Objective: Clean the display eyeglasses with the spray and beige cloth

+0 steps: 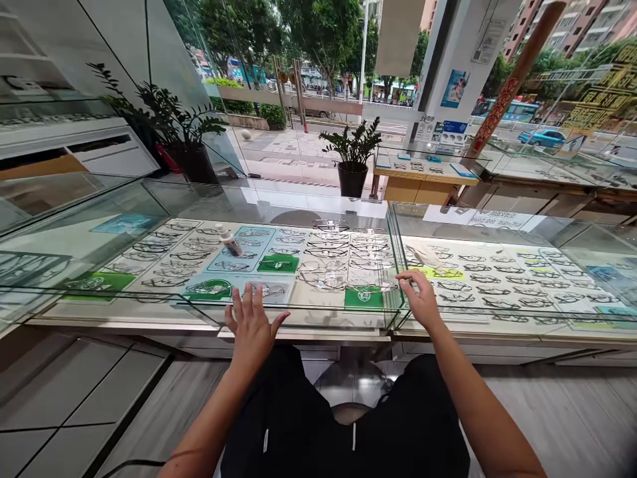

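Observation:
My left hand [250, 328] is spread flat at the front edge of the glass display case [308, 322], fingers pointing away from me, with nothing in it. Just beyond its fingertips lies a green card [212, 288] under the glass. My right hand [421, 299] is at the joint between two cases, its thumb and fingers bent together. Whatever is between those fingertips is too small to make out. Left of it are a green card [364, 298] and thin-framed glasses [331, 275]. A small white bottle [229, 239] stands farther back on the left.
More rows of glasses fill the right case [478, 279]. Potted plants [352, 174] [192, 153] stand behind the cases, by the window. A wooden table [413, 189] with glasses is at the back. A round stool or base [351, 385] shows between my knees.

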{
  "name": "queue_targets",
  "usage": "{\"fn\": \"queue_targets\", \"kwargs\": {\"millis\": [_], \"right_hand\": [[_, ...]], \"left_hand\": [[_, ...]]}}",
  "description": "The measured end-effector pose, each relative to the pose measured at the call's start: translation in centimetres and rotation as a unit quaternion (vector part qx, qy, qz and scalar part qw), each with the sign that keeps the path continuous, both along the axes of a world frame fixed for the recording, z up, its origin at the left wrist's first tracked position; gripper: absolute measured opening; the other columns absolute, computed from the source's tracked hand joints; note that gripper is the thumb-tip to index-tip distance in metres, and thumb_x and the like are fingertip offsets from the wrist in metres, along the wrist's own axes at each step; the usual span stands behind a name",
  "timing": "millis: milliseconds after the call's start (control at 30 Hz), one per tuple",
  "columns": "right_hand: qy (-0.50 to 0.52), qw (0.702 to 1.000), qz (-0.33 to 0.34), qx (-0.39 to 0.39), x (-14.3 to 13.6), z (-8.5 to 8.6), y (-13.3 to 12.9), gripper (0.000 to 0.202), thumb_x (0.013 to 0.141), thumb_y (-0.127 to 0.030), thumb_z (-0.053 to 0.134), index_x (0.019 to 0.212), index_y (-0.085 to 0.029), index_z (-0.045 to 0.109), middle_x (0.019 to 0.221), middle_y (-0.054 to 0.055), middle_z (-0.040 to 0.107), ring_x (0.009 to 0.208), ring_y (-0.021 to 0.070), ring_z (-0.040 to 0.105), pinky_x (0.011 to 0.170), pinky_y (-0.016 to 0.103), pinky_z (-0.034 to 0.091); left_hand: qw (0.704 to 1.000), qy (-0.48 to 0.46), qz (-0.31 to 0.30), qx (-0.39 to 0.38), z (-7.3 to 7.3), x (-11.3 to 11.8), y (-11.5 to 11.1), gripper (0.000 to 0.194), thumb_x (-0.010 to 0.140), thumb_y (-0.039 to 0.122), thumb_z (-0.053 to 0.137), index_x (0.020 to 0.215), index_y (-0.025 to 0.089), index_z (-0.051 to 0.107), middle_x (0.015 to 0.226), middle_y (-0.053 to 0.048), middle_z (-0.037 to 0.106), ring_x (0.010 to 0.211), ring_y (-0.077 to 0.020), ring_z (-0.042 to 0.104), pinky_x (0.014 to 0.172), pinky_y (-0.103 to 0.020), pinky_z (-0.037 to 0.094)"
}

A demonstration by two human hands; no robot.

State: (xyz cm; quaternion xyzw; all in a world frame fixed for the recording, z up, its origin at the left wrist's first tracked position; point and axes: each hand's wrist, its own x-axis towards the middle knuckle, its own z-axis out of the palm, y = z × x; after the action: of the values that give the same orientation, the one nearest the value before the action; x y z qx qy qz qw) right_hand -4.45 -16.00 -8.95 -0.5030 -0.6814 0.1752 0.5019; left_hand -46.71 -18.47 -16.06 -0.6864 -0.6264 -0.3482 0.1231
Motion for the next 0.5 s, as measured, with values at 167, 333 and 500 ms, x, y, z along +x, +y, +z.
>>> {"fn": "queue_targets", "kwargs": {"millis": [167, 333, 500], "right_hand": [[0.081, 0.997, 0.002, -0.018, 0.3, -0.5, 0.0, 0.021, 0.101, -0.041, 0.061, 0.099, -0.026, 0.076, 0.104, 0.007, 0.071, 0.104, 0.0268, 0.064, 0.091, 0.041, 0.048], [0.158, 0.985, 0.002, -0.064, 0.9, -0.5, 0.1, 0.021, 0.099, -0.041, 0.064, 0.100, -0.026, 0.077, 0.105, 0.006, 0.070, 0.103, 0.0261, 0.064, 0.094, 0.040, 0.047], [0.202, 0.975, 0.000, -0.092, 1.2, -0.6, 0.2, 0.020, 0.098, -0.042, 0.065, 0.098, -0.026, 0.077, 0.103, 0.005, 0.069, 0.103, 0.0263, 0.064, 0.095, 0.040, 0.047]], "left_hand": [[1.000, -0.012, 0.014, -0.009, 0.0, 0.4, 0.2, 0.091, 0.104, 0.072, 0.038, 0.167, 0.007, 0.033, 0.171, -0.031, 0.034, 0.168, -0.0430, 0.009, 0.131, -0.063, 0.007], [0.998, -0.047, 0.037, -0.017, 2.9, 2.4, -0.8, 0.087, 0.103, 0.064, 0.050, 0.167, 0.008, 0.030, 0.171, -0.032, 0.030, 0.166, -0.0459, 0.012, 0.128, -0.066, 0.014], [0.993, -0.001, -0.116, -0.010, 11.7, 8.6, -0.3, 0.047, 0.101, 0.042, 0.062, 0.144, 0.023, 0.062, 0.154, -0.017, 0.057, 0.154, -0.0401, 0.040, 0.124, -0.059, 0.030]]}}
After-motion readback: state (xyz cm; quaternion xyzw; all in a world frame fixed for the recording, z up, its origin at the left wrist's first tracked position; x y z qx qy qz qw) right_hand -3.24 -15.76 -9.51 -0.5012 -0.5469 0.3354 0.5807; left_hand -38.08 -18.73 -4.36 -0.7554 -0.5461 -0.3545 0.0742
